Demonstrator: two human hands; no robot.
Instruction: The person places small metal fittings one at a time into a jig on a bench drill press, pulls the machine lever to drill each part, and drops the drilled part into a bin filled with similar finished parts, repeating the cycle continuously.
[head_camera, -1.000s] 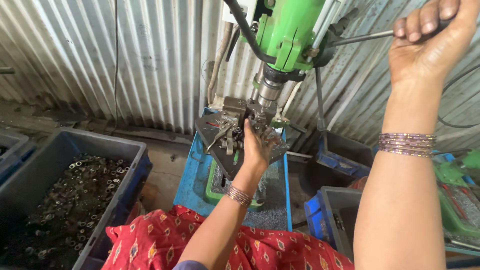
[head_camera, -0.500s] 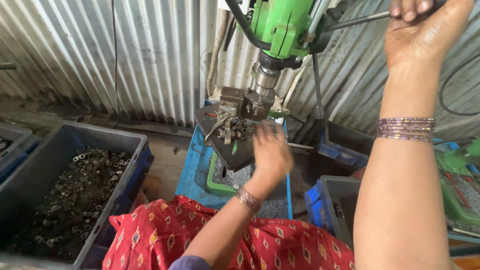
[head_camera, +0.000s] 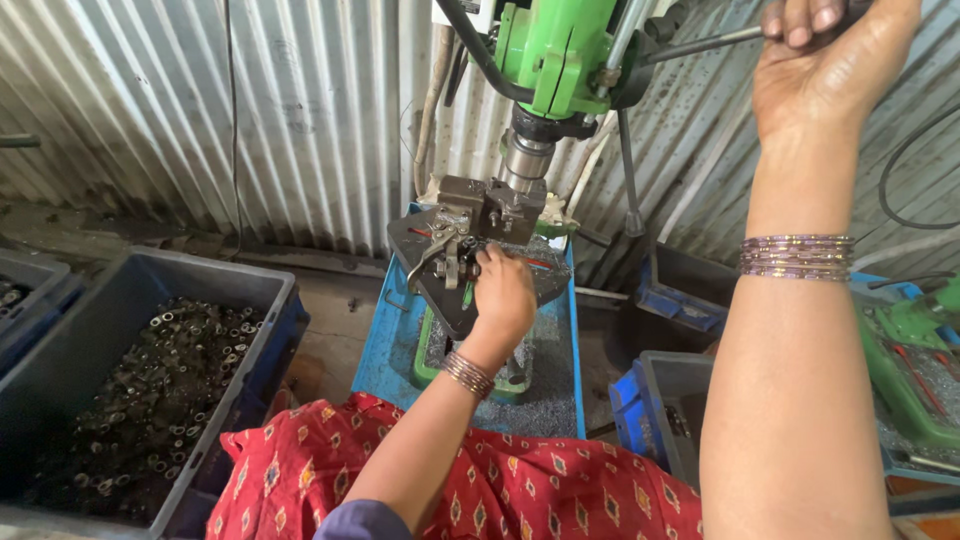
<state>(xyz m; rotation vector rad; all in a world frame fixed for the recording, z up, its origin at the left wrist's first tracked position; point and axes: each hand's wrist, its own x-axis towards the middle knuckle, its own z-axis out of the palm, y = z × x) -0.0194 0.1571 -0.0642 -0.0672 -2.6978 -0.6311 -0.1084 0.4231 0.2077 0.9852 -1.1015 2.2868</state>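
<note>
At the far left stands a dark blue-grey plastic crate (head_camera: 262, 290), its floor covered with a heap of small dark metal nuts or rings (head_camera: 130, 385); the corner of a second bin (head_camera: 30, 285) shows just beyond it at the edge. Behind everything runs a wall of corrugated metal sheet (head_camera: 200, 110).

In the middle a green bench drill press (head_camera: 555, 50) hangs over a dark metal work table (head_camera: 425, 275), which sits in a blue tray (head_camera: 385, 335) strewn with grey metal filings. The steel spindle (head_camera: 525, 160) comes down onto a grey clamping fixture (head_camera: 480, 205) bolted to the table. The person's left hand (head_camera: 503, 295) lies on the table just below that fixture, fingers curled narrow at a small dark part (head_camera: 468, 248) by the clamp lever; whether they actually pinch it I cannot tell, since the back of the hand hides the fingertips. Thin bangles (head_camera: 468, 373) ring the wrist, and a red patterned cloth (head_camera: 520, 480) covers the lap beneath.

To the right, the right hand (head_camera: 825, 60) is raised high, fingers wrapped tight around the drill's steel feed handle (head_camera: 700, 45). A stack of bangles (head_camera: 797, 257) circles that forearm. Below it sit grey and blue bins (head_camera: 660, 400), and at the far right edge a second green machine base (head_camera: 915, 380).
</note>
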